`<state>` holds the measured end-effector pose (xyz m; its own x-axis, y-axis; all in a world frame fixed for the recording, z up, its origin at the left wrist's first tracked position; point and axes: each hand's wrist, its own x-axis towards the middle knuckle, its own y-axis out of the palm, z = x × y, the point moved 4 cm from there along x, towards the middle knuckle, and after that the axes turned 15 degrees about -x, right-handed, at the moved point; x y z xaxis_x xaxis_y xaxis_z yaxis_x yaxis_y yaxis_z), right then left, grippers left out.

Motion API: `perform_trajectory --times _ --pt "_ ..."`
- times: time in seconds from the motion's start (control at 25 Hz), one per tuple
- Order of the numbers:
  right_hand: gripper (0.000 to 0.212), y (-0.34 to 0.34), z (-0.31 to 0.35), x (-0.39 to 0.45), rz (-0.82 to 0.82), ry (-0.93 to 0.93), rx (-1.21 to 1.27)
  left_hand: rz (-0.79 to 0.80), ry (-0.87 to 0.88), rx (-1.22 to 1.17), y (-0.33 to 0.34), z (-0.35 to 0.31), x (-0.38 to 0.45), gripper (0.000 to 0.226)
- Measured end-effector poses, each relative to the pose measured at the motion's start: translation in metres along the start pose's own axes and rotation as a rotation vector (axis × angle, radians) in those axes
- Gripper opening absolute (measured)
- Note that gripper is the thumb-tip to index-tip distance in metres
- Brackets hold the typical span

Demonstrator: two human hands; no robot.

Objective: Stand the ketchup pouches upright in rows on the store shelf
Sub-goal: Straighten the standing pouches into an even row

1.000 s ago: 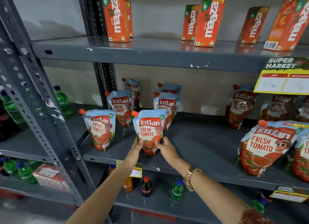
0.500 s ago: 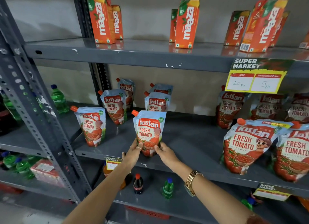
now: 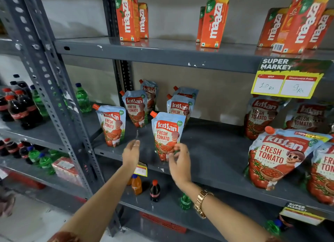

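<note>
A Kissan ketchup pouch [image 3: 167,131] with an orange cap stands upright near the front of the grey middle shelf [image 3: 216,151]. My right hand [image 3: 179,160] is at its lower right corner, fingers loosely spread and overlapping the pouch's edge. My left hand [image 3: 131,154] hovers open to the left of it, apart from it. Behind stand more upright pouches in two rows: one at the front left [image 3: 112,124], one behind that [image 3: 135,108], and one behind the pouch by my hands [image 3: 180,106]. Further pouches at the back are partly hidden.
Several more ketchup pouches [image 3: 274,156] lean loosely at the right of the same shelf. Maaza juice cartons [image 3: 214,22] stand on the shelf above, which bears a yellow price tag [image 3: 287,82]. Soda bottles [image 3: 18,108] fill the left rack and the lower shelf [image 3: 155,191].
Both hands were clasped on the base of the front pouch. Now the left hand has come off to the left and the right hand has loosened; the pouch stands by itself.
</note>
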<state>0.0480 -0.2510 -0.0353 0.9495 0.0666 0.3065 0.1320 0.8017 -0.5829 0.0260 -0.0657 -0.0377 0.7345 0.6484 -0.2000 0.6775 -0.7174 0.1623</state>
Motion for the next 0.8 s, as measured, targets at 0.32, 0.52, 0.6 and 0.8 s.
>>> perform_trajectory --times 0.32,0.52,0.6,0.8 --pt "0.02 0.053 0.054 0.008 0.058 -0.092 0.049 -0.188 0.095 -0.001 -0.08 -0.027 0.064 0.041" --pt "0.026 0.114 0.084 0.02 0.183 0.045 0.082 -0.041 0.081 0.089 -0.113 -0.031 0.11 0.045" --pt "0.037 0.139 0.091 0.02 0.279 0.126 0.086 0.075 0.034 0.126 -0.112 -0.027 0.122 0.054" --pt "0.06 0.178 0.108 0.027 0.393 0.236 0.102 0.318 -0.109 -0.112 -0.099 -0.022 0.13 0.055"
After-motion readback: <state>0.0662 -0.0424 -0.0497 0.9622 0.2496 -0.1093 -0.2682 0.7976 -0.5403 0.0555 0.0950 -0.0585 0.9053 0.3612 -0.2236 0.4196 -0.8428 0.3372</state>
